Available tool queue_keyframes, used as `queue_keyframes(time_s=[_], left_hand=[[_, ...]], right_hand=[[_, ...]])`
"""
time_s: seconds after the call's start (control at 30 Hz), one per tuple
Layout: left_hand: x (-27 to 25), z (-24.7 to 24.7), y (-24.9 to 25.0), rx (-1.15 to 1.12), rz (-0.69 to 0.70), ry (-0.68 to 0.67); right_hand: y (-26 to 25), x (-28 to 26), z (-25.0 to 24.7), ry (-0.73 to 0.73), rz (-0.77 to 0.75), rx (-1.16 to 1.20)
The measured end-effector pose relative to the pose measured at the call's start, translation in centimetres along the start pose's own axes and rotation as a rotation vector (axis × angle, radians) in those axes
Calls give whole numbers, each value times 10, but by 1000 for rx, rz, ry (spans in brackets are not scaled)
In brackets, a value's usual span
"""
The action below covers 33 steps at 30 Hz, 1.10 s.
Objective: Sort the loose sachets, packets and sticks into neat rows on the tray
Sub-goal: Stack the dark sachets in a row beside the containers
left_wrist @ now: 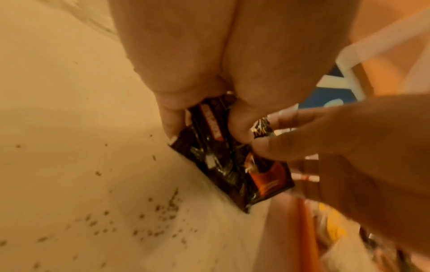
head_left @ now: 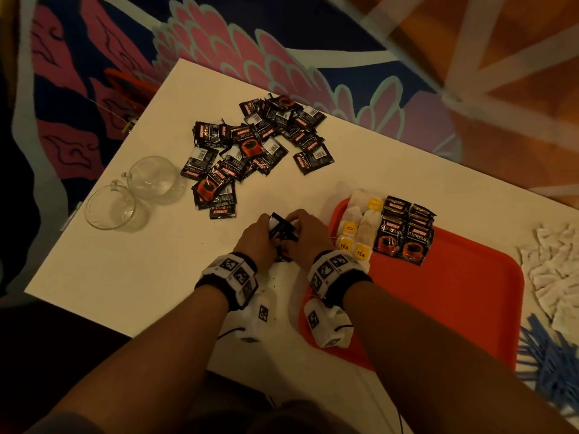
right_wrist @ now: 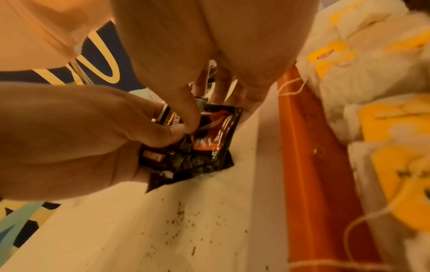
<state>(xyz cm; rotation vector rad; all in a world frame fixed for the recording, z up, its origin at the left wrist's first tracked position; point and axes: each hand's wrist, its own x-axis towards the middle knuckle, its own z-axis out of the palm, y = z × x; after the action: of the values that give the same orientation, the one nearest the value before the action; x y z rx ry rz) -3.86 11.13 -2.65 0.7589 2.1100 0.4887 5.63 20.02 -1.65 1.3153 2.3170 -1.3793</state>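
Both hands meet over the white table (head_left: 125,277), just left of the red tray (head_left: 454,292). My left hand (head_left: 260,233) and right hand (head_left: 305,233) together grip a small stack of black coffee sachets (head_left: 282,228), held upright. The stack's (left_wrist: 223,165) lower corner touches the table. Thumbs and fingers pinch the stack (right_wrist: 204,147) from both sides. On the tray's far left end lie tea bags with yellow tags (head_left: 357,230), and beside them black coffee sachets (head_left: 404,233) in two short rows. A loose pile of black sachets (head_left: 250,145) lies farther back.
Two glass cups (head_left: 153,177) (head_left: 109,208) stand at the table's left edge. White sachets (head_left: 551,270) and blue sticks (head_left: 548,355) lie right of the tray. Dark granules (left_wrist: 151,220) are scattered on the table under the hands. A patterned carpet surrounds the table.
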Motion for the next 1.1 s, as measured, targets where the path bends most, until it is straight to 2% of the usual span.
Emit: queue_keyframes(time_s=[0.07,0.2,0.27,0.3,0.4,0.5,0.53,0.6,0.73,0.8,0.87,1.0,1.1], left_hand=[[-5,-12,2,-16,42,-49],[-17,-36,19,35,166,-137],[-24,-43,28,-23,203,-76],[-29,-44,33,-156,191,-16],[-49,-34,52,-861,46,101],[-70,-10,76,-1328,-24,-59],[-75,-3,85,-1429,-30,-138],[-85,4,103,-1566,-41,-242],[-97,12,126,-1523,-102,-199],[-103,17,132,-1470,-129,-175],[-111,24,139,-1405,-122,-176],[-134,37,154,-1352,-51,-273],[-147,45,161,-1363,-71,-310]], right_hand=[[-3,-3,-7,-26,-39,-25],[-9,-15,-32,-200,-104,-86],[-6,-23,-41,-185,-131,-4],[-4,-28,-46,-159,-135,86],[3,-45,-62,-72,-96,466],[1,-64,-76,-43,-35,776],[0,-71,-79,-53,-27,807],[2,-85,-84,-42,-39,715],[14,-113,-113,103,-116,268],[19,-132,-129,264,-161,165],[27,-147,-138,359,-179,195],[47,-161,-150,309,-106,303],[61,-170,-161,272,-58,434]])
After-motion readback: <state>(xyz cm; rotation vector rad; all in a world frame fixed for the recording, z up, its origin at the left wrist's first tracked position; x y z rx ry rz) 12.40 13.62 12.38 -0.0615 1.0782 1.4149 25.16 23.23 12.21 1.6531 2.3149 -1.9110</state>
